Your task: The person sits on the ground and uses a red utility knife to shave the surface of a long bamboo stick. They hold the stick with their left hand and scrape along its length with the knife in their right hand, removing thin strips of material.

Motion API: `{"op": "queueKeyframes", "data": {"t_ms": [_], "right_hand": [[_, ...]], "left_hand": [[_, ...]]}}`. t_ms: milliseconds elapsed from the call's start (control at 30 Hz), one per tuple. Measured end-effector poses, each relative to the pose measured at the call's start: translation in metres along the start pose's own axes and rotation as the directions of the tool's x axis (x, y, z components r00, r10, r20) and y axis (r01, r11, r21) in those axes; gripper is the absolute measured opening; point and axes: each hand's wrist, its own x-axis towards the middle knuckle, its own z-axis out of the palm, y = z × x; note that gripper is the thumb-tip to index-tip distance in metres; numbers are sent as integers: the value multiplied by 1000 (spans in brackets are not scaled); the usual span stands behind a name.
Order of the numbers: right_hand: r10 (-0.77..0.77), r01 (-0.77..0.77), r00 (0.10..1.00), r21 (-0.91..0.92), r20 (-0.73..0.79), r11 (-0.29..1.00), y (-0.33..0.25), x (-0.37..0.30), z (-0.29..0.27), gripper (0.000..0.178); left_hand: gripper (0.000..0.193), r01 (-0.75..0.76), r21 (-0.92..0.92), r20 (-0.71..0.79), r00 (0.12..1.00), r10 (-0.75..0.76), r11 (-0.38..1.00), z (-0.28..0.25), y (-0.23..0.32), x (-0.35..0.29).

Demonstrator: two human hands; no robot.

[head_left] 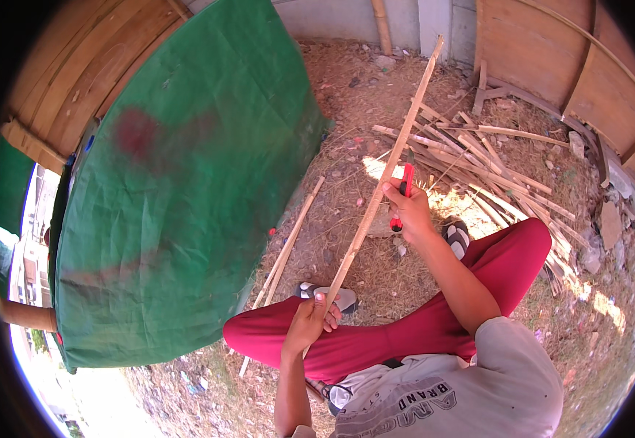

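Grey fabric of the person's short-sleeved shirt [441, 390], printed with dark lettering across the front, fills the lower part of the view, with dark red trousers [376, 336] spread wide beyond it, knees bent out to either side. Across the gap between the knees slants a long, thin wooden strip [371, 212], its near end by the left thigh and its far end up toward the pale wall [339, 20]. Low on that strip, the left hand [304, 323] has its fingers clamped around it, thumb laid on the upper side. Farther up, the right hand [414, 213] has its fingers closed on a red-and-black tool [406, 177], which sits just beside the strip's right edge; the thumb reaches over to the strip. Whether a blade touches the wood cannot be told. Sandals [343, 298] are on the feet, which rest on dry, straw-littered ground [347, 95]. Beyond the right knee lies a loose heap of similar strips [493, 164], crossing at many angles, while a few more pale lengths [288, 241] lie left of the held one, near a large green sheet [186, 197]. Wooden panels [540, 58] stand at the upper right.
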Motion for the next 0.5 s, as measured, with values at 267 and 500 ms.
{"op": "queueKeyframes", "data": {"t_ms": [267, 500], "right_hand": [[-211, 237, 971, -611, 115, 756, 6, 5, -19, 44], [-270, 633, 774, -714, 573, 301, -3, -73, 4, 35]], "left_hand": [[53, 108, 15, -121, 987, -105, 994, 15, -15, -5], [43, -10, 571, -345, 904, 251, 821, 37, -22, -15]]}}
